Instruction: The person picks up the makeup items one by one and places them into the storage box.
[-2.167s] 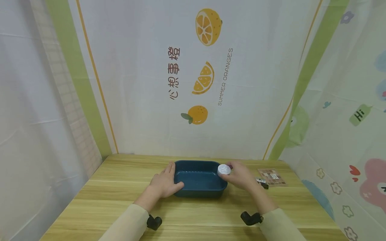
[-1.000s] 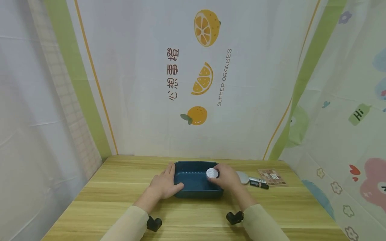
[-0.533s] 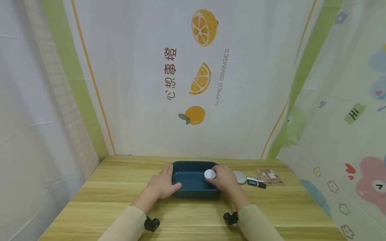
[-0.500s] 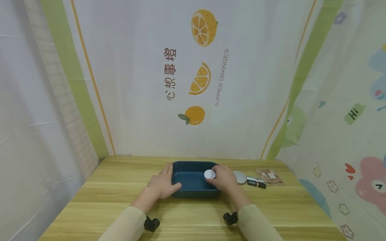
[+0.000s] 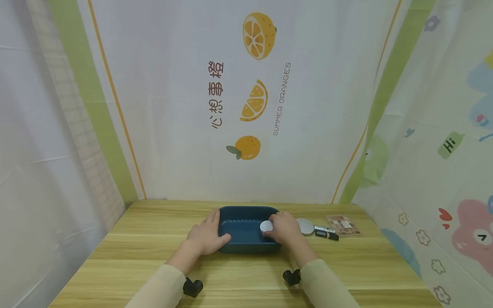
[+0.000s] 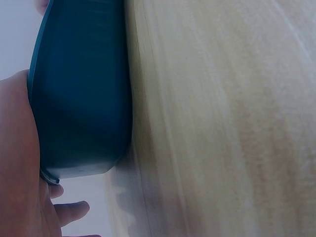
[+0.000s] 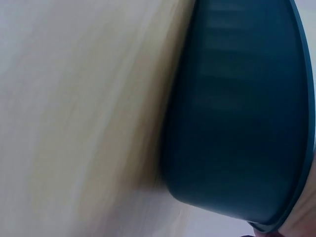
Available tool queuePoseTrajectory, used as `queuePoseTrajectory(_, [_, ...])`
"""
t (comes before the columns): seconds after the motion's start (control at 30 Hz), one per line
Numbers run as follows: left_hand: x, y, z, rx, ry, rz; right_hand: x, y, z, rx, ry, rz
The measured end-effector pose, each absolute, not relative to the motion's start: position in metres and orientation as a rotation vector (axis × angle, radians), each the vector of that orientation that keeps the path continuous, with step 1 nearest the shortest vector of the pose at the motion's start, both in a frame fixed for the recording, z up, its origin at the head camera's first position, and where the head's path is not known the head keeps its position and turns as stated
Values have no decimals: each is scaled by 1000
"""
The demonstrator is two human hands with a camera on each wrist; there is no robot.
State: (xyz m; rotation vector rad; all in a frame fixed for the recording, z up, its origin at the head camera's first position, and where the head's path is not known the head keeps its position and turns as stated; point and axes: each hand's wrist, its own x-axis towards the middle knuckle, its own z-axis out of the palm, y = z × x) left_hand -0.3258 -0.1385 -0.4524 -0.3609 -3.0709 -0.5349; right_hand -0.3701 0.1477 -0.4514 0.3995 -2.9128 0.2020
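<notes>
A dark blue rectangular basin [image 5: 250, 248] sits on the wooden table in the head view. My left hand [image 5: 204, 233] rests along its left end, fingers fairly straight and thumb over the front rim. Inside the right end, my right hand [image 5: 286, 227] pinches a small round jar [image 5: 265, 226] with a white top. Whether the jar touches the basin floor I cannot tell. The left wrist view has the basin's outer wall [image 6: 79, 98] with my left fingers past its end. In the right wrist view the wall [image 7: 237, 113] hides the jar.
Right of the basin lie a round silvery disc [image 5: 306, 226], a silver tube [image 5: 325, 229] and a black tube [image 5: 326, 235]. A flat palette of brown squares [image 5: 344, 225] lies farther right. Printed cloth [image 5: 185, 162] hangs behind the table.
My right hand has carried the jar leftward from above the basin's right rim and down into the basin, uncovering the silvery disc and tubes. My left hand stays at the basin's left end.
</notes>
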Motion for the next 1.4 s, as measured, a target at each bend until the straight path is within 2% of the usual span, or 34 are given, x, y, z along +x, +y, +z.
queuePoseTrajectory(0.6, [-326,-137,-450,-357,-3078,-536,-372,146,-452,391,-2916,145])
queuePoseTrajectory(1.4, [-327,-137,-452,-357,-3087,-524,-368,150,-449,348,-2934,311])
